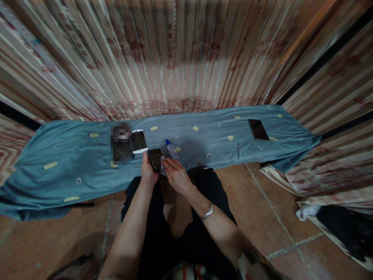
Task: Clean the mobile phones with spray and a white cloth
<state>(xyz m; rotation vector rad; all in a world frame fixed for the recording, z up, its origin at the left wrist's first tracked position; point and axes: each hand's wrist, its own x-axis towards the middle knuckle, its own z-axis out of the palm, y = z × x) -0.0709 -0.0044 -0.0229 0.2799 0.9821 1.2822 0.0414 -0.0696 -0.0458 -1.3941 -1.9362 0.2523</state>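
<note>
My left hand [149,173] is wrapped round a dark smartphone [155,160], held above the near edge of the cloth-covered surface. My right hand [176,175] is closed at the phone's right edge, its fingertips pinched around a small whitish thing that I cannot make out. Just beyond the right hand lies a clear bottle [173,151] with a blue cap. A white smartphone [140,141] rests on the cloth, up and to the left of the held one. Beside it on the left is a pixelated item [121,142] whose kind is hidden.
A blue-green cloth [210,128] with yellow prints covers the long, low surface. Far to the right lies another dark phone [258,129]. Striped curtains [186,58] hang behind, and dark bars [326,58] slant at the sides. Below is a tiled floor [256,202].
</note>
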